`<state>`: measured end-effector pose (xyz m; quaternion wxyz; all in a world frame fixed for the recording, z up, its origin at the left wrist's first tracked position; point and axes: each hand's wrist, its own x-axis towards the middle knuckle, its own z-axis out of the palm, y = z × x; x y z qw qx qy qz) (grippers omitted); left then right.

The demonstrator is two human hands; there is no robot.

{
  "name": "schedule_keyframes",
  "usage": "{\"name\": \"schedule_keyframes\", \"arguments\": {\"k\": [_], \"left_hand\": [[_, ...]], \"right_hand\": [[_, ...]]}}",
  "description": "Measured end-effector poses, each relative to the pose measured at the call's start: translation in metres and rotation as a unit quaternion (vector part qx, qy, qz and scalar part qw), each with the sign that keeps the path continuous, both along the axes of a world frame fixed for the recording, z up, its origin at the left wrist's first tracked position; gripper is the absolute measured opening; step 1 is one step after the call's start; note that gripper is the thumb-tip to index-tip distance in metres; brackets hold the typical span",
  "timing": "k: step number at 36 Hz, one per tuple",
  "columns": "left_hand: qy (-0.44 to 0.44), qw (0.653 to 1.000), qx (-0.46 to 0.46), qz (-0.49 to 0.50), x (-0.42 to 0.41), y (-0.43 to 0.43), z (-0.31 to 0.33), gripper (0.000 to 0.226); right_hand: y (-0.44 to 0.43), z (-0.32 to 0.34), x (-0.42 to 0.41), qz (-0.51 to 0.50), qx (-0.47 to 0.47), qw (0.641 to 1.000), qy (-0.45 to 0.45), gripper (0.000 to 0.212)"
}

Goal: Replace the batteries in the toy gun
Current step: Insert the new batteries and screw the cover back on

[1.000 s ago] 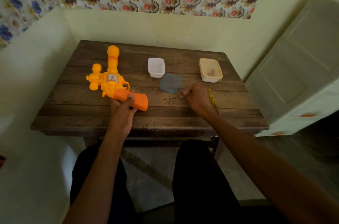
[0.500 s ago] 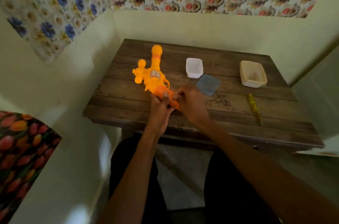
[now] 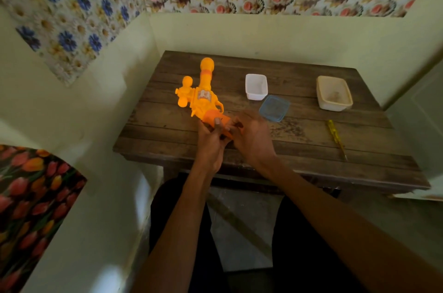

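Moved: The right hand, seen a second ago mid-table beside the screwdriver, has been brought across to the grip of the toy gun. The screwdriver is left lying near the right edge of the table.

Left hand: The left hand is wrapped round the grip from the near side, with one fingertip laid on its top face.

Right hand: The fingers are bent onto the butt end of the grip. Whether a cover is pinched there cannot be told.

Step judged: The battery cover in the grip is probably being worked loose.

Done well: The gun is best kept pinned flat by the left hand while the cover is slid along its own line, not levered. If a screw holds it, the screwdriver should be fetched before force is used.

Toy gun, place: It lies on the table's left half, with the barrel toward the far edge and the grip toward the near edge.

Toy gun, look: It is bright yellow-orange plastic with a darker orange grip. A bulb-tipped barrel, a round side knob, a pale sticker on the body and a trigger loop can be seen.
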<state>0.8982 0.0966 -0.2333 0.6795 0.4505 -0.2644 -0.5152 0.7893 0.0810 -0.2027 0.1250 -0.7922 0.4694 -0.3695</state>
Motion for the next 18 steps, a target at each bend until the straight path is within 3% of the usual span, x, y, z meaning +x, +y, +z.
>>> {"name": "schedule_keyframes", "arguments": {"k": [11, 13, 18], "left_hand": [[0.031, 1.0, -0.002, 0.001, 0.002, -0.002, -0.003, 0.047], [0.028, 1.0, 0.006, 0.003, 0.002, -0.002, -0.003, 0.047], [0.027, 1.0, 0.015, -0.002, -0.001, -0.002, -0.002, 0.048]], "right_hand": [[0.004, -0.013, -0.005, 0.043, -0.125, 0.99, 0.055, 0.014], [0.004, -0.014, -0.008, 0.059, -0.124, 0.989, 0.048, 0.022], [0.001, -0.012, -0.017, 0.061, -0.063, 0.995, 0.057, 0.008]]}}
